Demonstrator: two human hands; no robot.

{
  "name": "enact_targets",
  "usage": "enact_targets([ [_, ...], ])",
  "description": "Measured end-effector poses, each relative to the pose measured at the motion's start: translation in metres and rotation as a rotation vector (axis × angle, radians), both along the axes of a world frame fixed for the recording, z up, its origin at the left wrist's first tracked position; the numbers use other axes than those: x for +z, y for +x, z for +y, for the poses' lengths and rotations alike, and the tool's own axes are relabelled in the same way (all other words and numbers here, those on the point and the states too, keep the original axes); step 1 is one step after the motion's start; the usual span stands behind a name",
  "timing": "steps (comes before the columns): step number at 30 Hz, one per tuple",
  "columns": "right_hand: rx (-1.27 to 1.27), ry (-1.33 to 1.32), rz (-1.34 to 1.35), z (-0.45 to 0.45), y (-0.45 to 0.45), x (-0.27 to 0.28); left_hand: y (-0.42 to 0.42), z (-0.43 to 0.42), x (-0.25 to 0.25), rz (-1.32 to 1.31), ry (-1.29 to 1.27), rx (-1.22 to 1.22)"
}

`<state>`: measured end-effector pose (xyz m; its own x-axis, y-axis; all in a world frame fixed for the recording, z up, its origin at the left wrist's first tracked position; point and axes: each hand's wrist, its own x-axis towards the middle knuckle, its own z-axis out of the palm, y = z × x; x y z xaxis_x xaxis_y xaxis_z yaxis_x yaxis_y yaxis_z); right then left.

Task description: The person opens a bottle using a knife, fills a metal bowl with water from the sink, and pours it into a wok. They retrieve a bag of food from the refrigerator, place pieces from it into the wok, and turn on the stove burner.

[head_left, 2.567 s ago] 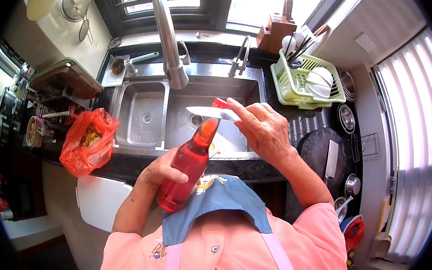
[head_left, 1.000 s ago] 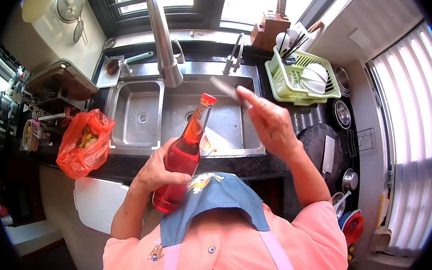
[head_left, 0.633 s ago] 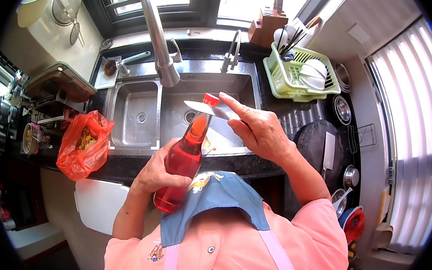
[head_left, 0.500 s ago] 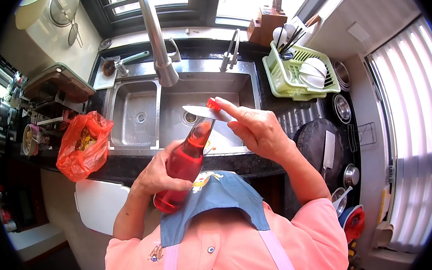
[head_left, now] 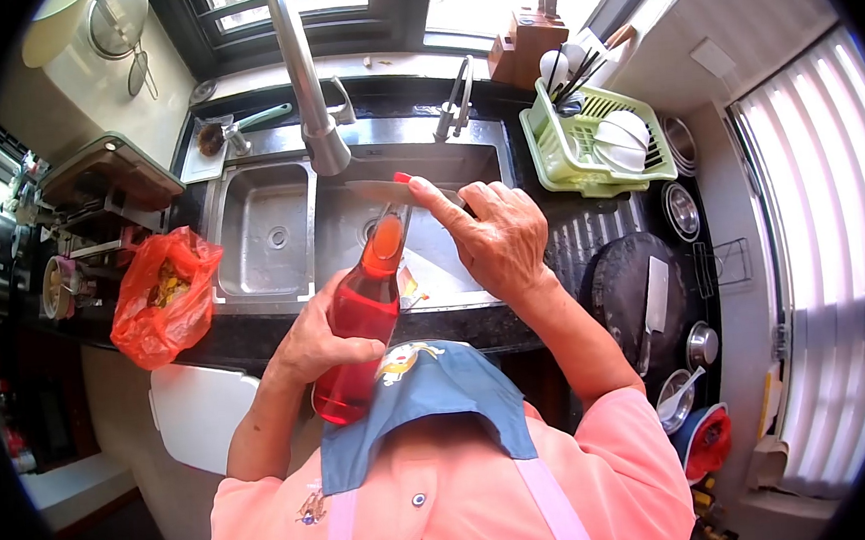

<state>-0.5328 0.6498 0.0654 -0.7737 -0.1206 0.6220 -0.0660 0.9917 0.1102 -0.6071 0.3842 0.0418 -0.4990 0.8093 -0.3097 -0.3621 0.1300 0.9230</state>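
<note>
My left hand (head_left: 319, 340) is wrapped round a clear glass bottle (head_left: 363, 310) of red liquid. The bottle leans, its neck towards the sink, and an orange-red patch shows in the neck. My right hand (head_left: 498, 233) is closed round a knife (head_left: 375, 191), its blade pointing left just beyond the bottle mouth. The handle is mostly hidden in my fingers. At my stretched index fingertip, by the blade, is a small red piece (head_left: 402, 177); it may be a bottle cap, but I cannot make it out. Blade and bottle mouth appear apart.
Ahead is a double-basin steel sink (head_left: 264, 232) with a tall faucet (head_left: 305, 98). An orange plastic bag (head_left: 166, 299) sits left. A green dish rack (head_left: 585, 149) with bowls stands right, near a cleaver (head_left: 653, 305) on a round dark board (head_left: 616, 282).
My right hand has moved the knife and the red piece up and away from the bottle mouth, slightly left. The bottle stays in my left hand, nearly still.
</note>
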Motion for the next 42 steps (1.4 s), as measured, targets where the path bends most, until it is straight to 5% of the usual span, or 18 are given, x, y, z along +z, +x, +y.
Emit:
enact_targets([
  [5,0.028,0.008,0.075,0.012,-0.008,0.017,0.007,0.007,0.013,0.102,-0.026,0.066],
  [7,-0.16,-0.441,0.117,0.042,-0.02,0.024,0.011,0.003,0.01,0.155,-0.007,0.009],
  [9,-0.056,-0.992,0.141,0.049,-0.015,0.04,0.016,0.002,0.001,0.161,0.022,0.029],
  [11,0.278,-0.998,0.183,0.035,-0.016,0.024,0.008,0.001,0.002,0.109,0.058,0.062],
  [14,0.269,-1.216,-0.062,0.023,-0.008,0.009,0.002,-0.002,-0.003,0.034,0.076,0.07],
  [27,0.343,-1.507,-0.285,-0.021,-0.027,0.018,0.004,-0.003,0.001,0.097,0.083,0.074],
  [30,0.394,-1.363,-0.301,-0.018,-0.023,0.025,0.007,-0.001,0.003,0.157,0.074,0.108],
  [33,0.287,-0.866,-0.218,-0.019,-0.021,0.035,0.009,-0.001,-0.004,0.294,0.056,0.12],
  [37,0.245,-0.99,-0.138,-0.024,-0.025,0.021,0.017,0.005,-0.017,0.566,-0.072,0.217],
  [42,0.178,-0.806,-0.051,-0.024,-0.024,0.024,0.021,0.01,-0.021,0.637,-0.106,0.281],
])
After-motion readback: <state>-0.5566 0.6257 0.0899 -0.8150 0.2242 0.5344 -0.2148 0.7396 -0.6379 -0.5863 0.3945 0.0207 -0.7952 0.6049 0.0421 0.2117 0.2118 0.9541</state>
